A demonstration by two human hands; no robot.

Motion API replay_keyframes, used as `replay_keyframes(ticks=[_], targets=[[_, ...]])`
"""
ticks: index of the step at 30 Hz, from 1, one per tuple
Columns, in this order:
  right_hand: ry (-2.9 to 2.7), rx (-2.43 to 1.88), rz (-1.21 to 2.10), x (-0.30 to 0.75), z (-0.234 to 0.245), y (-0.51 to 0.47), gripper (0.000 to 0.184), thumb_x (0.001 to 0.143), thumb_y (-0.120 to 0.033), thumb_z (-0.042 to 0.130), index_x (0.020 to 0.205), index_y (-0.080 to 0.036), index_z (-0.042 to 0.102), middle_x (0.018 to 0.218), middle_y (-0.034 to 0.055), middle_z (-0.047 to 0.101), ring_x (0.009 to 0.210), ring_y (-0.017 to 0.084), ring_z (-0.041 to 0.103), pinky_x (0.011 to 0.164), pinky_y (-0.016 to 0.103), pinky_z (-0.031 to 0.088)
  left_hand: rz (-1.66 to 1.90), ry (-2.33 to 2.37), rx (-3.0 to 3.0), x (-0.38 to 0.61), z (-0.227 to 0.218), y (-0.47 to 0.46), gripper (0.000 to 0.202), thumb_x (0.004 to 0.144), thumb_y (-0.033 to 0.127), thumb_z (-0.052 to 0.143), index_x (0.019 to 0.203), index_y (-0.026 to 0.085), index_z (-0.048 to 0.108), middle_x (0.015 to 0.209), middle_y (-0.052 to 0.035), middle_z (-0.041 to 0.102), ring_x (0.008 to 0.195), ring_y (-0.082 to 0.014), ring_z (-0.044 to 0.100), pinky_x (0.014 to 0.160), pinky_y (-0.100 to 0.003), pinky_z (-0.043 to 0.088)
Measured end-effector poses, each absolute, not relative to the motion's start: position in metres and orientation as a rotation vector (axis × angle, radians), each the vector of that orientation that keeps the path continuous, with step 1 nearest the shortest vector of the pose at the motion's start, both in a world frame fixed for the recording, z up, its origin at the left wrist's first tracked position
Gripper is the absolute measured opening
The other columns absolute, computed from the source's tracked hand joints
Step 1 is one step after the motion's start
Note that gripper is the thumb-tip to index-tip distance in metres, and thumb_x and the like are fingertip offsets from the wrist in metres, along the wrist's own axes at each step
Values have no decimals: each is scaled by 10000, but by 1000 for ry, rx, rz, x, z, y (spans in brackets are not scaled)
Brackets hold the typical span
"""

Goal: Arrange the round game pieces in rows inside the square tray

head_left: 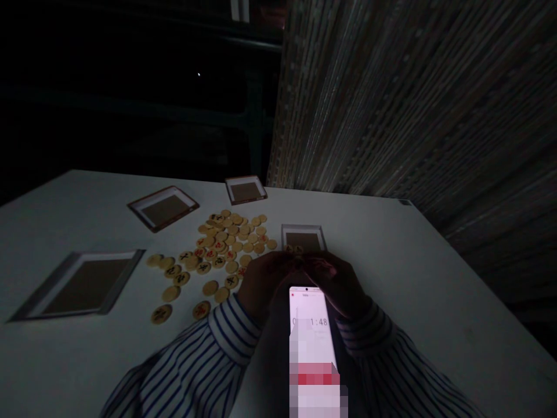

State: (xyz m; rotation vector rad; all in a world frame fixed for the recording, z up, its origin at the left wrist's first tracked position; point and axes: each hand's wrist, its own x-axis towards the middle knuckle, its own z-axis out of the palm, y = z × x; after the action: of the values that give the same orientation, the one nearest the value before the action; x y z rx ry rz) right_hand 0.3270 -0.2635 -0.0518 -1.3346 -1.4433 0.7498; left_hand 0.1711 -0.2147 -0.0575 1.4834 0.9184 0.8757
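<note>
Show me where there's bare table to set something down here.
The widest bare tabletop lies right of the right hand and the small tray. Another strip runs below the left tray. Round game pieces crowd the middle, beside the left hand.

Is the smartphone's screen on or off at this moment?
On: the smartphone shows a brightly lit white display with large digits ending in 1:48, though part of the screen is pixelated.

Passage for the right hand (337, 284) rightward across the table (413, 278); for the left hand (263, 284), blocked by the heap of round pieces (221, 249); straight ahead, a small tray (303, 237); beneath both hands, a phone (308, 319).
</note>
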Motion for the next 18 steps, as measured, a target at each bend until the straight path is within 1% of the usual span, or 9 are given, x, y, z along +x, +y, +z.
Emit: replay_keyframes(ticks=[5,11,15,18], targets=[[-1447,-1352,744,327,-51,-266,190,763,-259,603,926,-168,640,858,59,703,773,160,649,710,316,529,867,934,1506,171,-55,-214,186,733,298,602,855,172,664,821,-33,712,746,-158,658,676,-262,537],[-1486,-1390,704,328,-51,-266,172,778,-263,581,911,-180,652,841,44,703,761,156,648,695,313,531,872,956,1493,171,-57,-214,157,725,312,609,793,181,660,750,-23,705,705,-158,654,633,-260,530],[-1507,-1385,668,330,-54,-266,159,792,-266,569,899,-197,664,845,35,704,765,155,649,682,303,534,890,945,1491,171,-61,-214,187,717,336,622,803,174,655,761,-33,701,722,-169,654,648,-275,528],[-1561,-1398,590,330,-54,-266,162,806,-266,552,902,-195,661,854,39,700,775,162,647,692,315,532,878,932,1492,171,-62,-215,210,725,340,618,845,172,656,790,-41,704,738,-173,656,660,-276,530]])
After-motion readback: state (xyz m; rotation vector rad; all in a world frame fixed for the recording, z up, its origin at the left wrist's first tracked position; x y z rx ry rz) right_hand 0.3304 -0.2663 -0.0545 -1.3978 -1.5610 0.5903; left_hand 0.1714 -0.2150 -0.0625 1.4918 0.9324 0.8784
